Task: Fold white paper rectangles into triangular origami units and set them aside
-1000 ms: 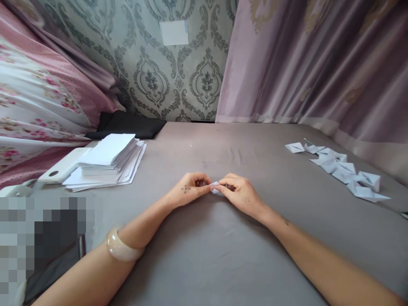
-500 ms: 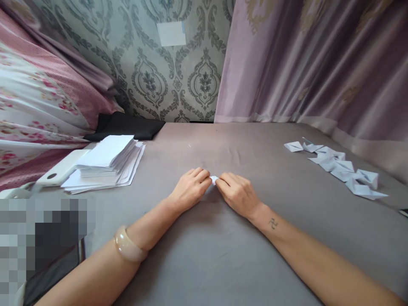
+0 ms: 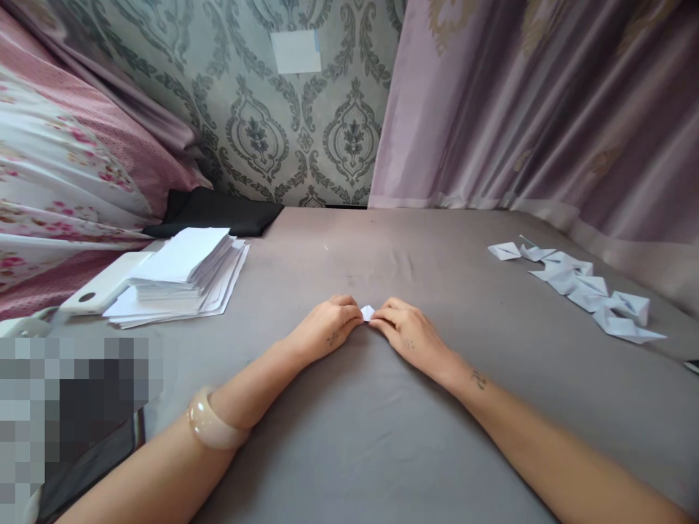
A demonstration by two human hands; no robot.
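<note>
A broad flat surface draped in plain grey cloth [image 3: 409, 444] fills the lower view, running back to a grey-green wall with scrolling dark leaf patterns [image 3: 256, 138], and a long mauve fabric curtain [image 3: 464, 109] hangs to the right. And here's the change! Half a second ago both sets of knuckles were rolled up and over; now the wrists have turned back and the thumbs are in sight. The bare left hand [image 3: 330, 326] and the bare right hand [image 3: 409, 331] face each other low over the cloth, mid-surface, with a small peaked piece of folded white paper [image 3: 368, 313] right between them. Thumb and fingers of each are pinched together on it, left hand at one side, right hand at the other. More of its peak shows than before, so the grip looks to have gone from covering the fold to holding it by the edges.

Now the count, biggest first: one folded black cloth [image 3: 212, 211] at the back left, one thick, uneven stack of white paper sheets [image 3: 180, 255] in front of it, and over on the right a straggling row of angular folded white paper pieces [image 3: 590, 293], about seven, though they overlap too much to be sure. One glossy cream bangle [image 3: 215, 429] on the left forearm, and, smallest of all, one tiny white sliver [image 3: 326, 247] lying beyond the hands.
</note>
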